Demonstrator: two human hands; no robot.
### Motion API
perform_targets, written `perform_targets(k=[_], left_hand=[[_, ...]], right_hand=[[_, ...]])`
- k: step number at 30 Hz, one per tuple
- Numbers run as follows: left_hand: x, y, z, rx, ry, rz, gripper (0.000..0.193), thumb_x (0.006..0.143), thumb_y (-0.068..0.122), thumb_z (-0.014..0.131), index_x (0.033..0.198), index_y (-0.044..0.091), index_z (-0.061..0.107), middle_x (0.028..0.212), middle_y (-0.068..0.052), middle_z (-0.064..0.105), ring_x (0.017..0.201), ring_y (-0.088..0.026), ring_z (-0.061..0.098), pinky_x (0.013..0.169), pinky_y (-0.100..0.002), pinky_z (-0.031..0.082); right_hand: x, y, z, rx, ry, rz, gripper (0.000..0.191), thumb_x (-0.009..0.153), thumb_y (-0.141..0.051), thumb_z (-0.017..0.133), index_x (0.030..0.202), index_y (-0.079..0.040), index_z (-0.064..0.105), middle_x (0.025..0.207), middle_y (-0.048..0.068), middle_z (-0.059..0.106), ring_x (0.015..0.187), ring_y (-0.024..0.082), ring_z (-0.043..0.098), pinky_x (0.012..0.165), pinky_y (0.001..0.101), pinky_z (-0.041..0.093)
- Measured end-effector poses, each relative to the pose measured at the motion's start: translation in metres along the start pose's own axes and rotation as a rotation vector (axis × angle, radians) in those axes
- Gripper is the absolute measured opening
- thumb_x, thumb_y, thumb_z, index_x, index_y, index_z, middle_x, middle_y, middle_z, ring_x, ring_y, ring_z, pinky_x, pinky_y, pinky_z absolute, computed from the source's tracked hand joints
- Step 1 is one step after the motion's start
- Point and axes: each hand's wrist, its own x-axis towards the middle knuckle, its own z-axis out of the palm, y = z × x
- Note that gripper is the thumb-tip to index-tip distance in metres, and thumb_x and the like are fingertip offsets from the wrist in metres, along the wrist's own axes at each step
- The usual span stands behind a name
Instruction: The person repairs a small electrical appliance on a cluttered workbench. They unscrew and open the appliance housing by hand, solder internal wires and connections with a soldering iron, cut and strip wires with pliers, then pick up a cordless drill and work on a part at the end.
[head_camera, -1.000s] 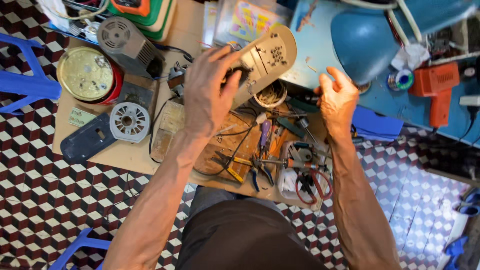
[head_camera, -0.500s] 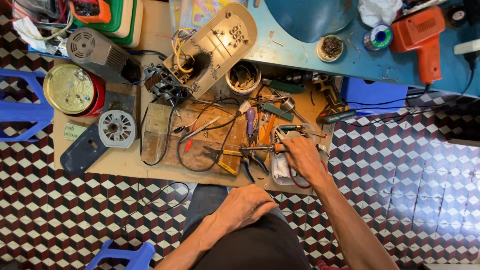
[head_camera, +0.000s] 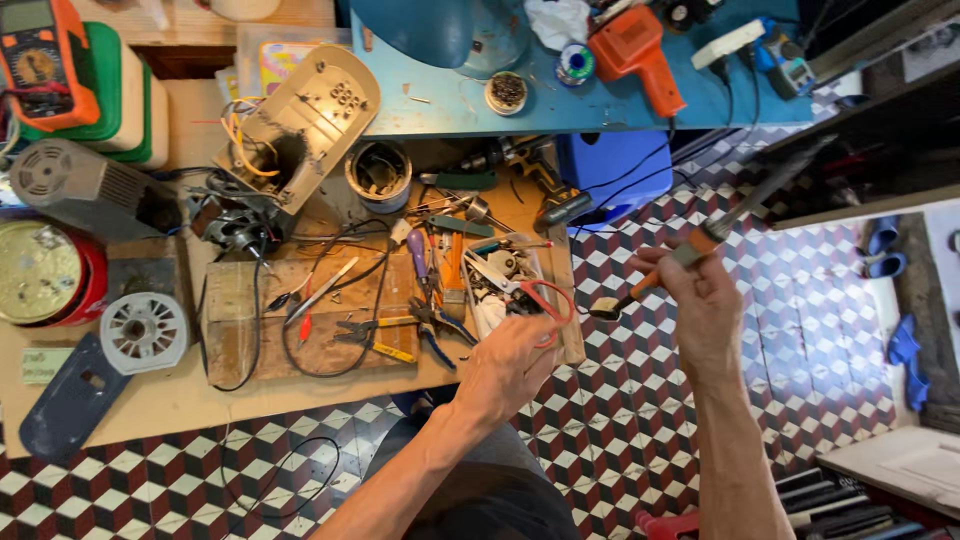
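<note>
My right hand (head_camera: 703, 292) is raised over the chequered floor to the right of the low wooden table (head_camera: 150, 400). It grips a small brush (head_camera: 640, 290) with an orange ferrule; the bristles point left and the long dark handle slants up to the right. My left hand (head_camera: 508, 366) reaches to the table's front right corner. Its fingers are at the red loop handles of scissors (head_camera: 548, 300) lying in a small tray of tools (head_camera: 500, 275). Whether the fingers grip anything is hidden.
On the table lie a beige appliance housing (head_camera: 305, 120) with loose wires, a small motor (head_camera: 235, 222), a tin can (head_camera: 378, 175), a wooden board (head_camera: 300, 325), pliers (head_camera: 400, 335) and screwdrivers. An orange power tool (head_camera: 635, 50) sits on the blue bench (head_camera: 450, 105). A multimeter (head_camera: 40, 55) is far left.
My right hand has lifted from the tool tray with the brush and swung right over the floor. My left hand has come up from my lap to the tray.
</note>
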Motion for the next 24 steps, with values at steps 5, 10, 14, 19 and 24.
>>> perform_targets(k=[5, 10, 14, 19, 24], left_hand=[[0.05, 0.052, 0.04, -0.141, -0.11, 0.023, 0.073, 0.081, 0.022, 0.083, 0.144, 0.003, 0.05, 0.134, -0.024, 0.061, 0.121, -0.037, 0.058, 0.1, -0.046, 0.048], [0.062, 0.077, 0.062, -0.287, -0.419, -0.416, 0.062, 0.091, 0.034, 0.069, 0.149, 0.016, 0.054, 0.108, -0.012, 0.074, 0.091, -0.022, 0.074, 0.079, -0.035, 0.061], [0.068, 0.071, 0.075, -0.689, -0.252, -0.217, 0.055, 0.098, 0.029, 0.071, 0.144, 0.003, 0.053, 0.115, -0.009, 0.073, 0.098, -0.014, 0.071, 0.084, -0.027, 0.06], [0.107, 0.055, 0.1, -0.631, -0.226, -0.32, 0.066, 0.091, 0.024, 0.076, 0.147, 0.007, 0.047, 0.1, -0.013, 0.073, 0.083, -0.016, 0.067, 0.066, -0.027, 0.053], [0.167, 0.061, 0.144, -0.272, -0.054, -0.354, 0.055, 0.092, 0.039, 0.072, 0.137, 0.01, 0.058, 0.09, -0.008, 0.075, 0.073, -0.013, 0.07, 0.064, -0.028, 0.054]], right_hand=[[-0.034, -0.032, -0.045, 0.523, 0.064, -0.04, 0.038, 0.107, -0.02, 0.06, 0.134, 0.005, 0.053, 0.122, 0.021, 0.067, 0.118, 0.031, 0.069, 0.109, 0.0464, 0.054], [-0.032, -0.041, -0.062, 0.702, 0.061, -0.085, 0.037, 0.106, -0.02, 0.062, 0.131, 0.005, 0.054, 0.122, 0.021, 0.068, 0.118, 0.03, 0.07, 0.109, 0.0458, 0.054], [-0.011, -0.038, -0.074, 0.702, 0.15, -0.086, 0.029, 0.105, -0.019, 0.065, 0.124, 0.002, 0.055, 0.117, 0.019, 0.071, 0.111, 0.028, 0.072, 0.103, 0.0422, 0.058], [0.052, -0.017, -0.091, 0.554, 0.153, -0.092, 0.022, 0.105, -0.019, 0.067, 0.113, -0.001, 0.058, 0.105, 0.015, 0.072, 0.098, 0.025, 0.075, 0.092, 0.0378, 0.062], [0.139, -0.003, -0.123, 0.46, 0.053, -0.161, 0.021, 0.103, -0.015, 0.067, 0.113, 0.003, 0.06, 0.102, 0.014, 0.07, 0.09, 0.024, 0.074, 0.086, 0.0381, 0.063]])
